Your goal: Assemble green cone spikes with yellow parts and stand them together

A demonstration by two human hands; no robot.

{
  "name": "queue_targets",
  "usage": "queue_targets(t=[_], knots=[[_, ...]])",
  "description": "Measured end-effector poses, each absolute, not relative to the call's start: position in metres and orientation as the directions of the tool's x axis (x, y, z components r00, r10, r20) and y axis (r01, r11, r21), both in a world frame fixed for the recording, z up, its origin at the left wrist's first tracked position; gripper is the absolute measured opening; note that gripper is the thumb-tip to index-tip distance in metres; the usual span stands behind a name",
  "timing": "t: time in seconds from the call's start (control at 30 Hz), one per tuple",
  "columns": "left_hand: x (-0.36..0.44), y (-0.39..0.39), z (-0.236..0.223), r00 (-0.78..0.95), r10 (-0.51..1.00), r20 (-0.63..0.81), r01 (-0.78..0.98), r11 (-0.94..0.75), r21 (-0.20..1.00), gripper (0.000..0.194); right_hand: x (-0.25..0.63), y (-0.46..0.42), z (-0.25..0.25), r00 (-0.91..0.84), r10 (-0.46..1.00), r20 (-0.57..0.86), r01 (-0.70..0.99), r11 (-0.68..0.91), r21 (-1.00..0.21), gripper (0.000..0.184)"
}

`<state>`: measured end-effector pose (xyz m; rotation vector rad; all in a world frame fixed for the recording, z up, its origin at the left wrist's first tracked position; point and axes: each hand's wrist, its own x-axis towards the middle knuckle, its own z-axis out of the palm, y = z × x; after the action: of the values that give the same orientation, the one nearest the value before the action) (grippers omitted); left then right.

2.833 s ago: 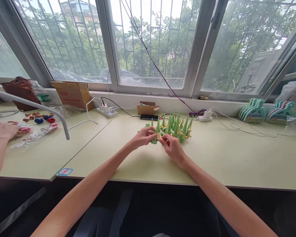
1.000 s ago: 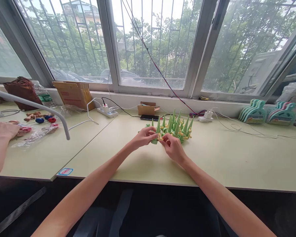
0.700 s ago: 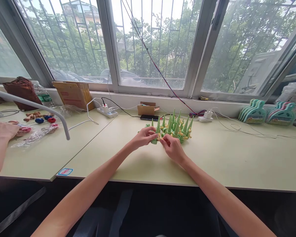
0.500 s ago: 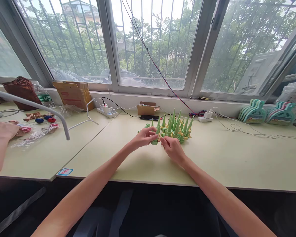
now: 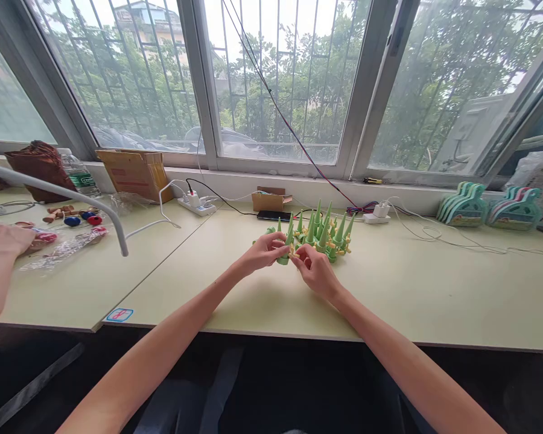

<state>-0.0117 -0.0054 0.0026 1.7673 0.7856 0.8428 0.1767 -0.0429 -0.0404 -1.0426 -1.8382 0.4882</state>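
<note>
While the left hand (image 5: 265, 251) steadied one green spike (image 5: 290, 230) upright just left of the spike cluster (image 5: 324, 236), the right hand (image 5: 318, 269) worked at its side, on the near left of that cluster. The left fingers were curled narrowly around the spike's lower part; the right thumb and forefinger were nearly together, pinching a small yellow piece (image 5: 294, 254) that stuck out from it. Judging by how things lay, the handling of this spike was partway along: the yellow piece was at its side, but whether it sat fully home could not be told, since fingertips covered the joint. Several spikes in the cluster bore similar yellow pieces and stood upright, so that portion looked done, although those at its back were too crowded to check one by one. Another green spike (image 5: 279, 225) showed behind the left fingers, left of the cluster, and a green part (image 5: 270, 229) lay farther left, partly hidden; whether either had its own yellow piece was unclear. How many were left altogether could not be counted. A phone (image 5: 274, 215) lay beyond the cluster, toward its left.
</note>
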Motion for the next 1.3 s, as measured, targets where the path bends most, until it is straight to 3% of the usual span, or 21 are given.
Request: queue_targets(t=[0.37, 0.67, 1.03, 1.3], knots=[[-0.0108, -0.0076, 0.0038, 0.585, 0.79, 0.183, 0.112, -0.302, 0.947, 0.045, 0.1773, -0.0376, -0.0446, -0.188, 0.842, 0.506, 0.505, 0.525, -0.685, 0.05], [-0.0106, -0.0052, 0.0024, 0.539, 0.82, 0.194, 0.115, -0.3, 0.947, 0.043, 0.1768, -0.0402, -0.0442, -0.199, 0.823, 0.532, 0.489, 0.554, -0.674, 0.025], [-0.0109, -0.0079, 0.0034, 0.575, 0.795, 0.192, 0.122, -0.315, 0.941, 0.045, 0.1778, -0.0375, -0.0458, -0.219, 0.841, 0.494, 0.506, 0.531, -0.679, 0.044], [-0.0104, -0.0047, 0.0006, 0.543, 0.813, 0.21, 0.109, -0.317, 0.942, 0.042, 0.177, -0.0394, -0.0446, -0.219, 0.829, 0.514, 0.488, 0.55, -0.678, 0.025]])
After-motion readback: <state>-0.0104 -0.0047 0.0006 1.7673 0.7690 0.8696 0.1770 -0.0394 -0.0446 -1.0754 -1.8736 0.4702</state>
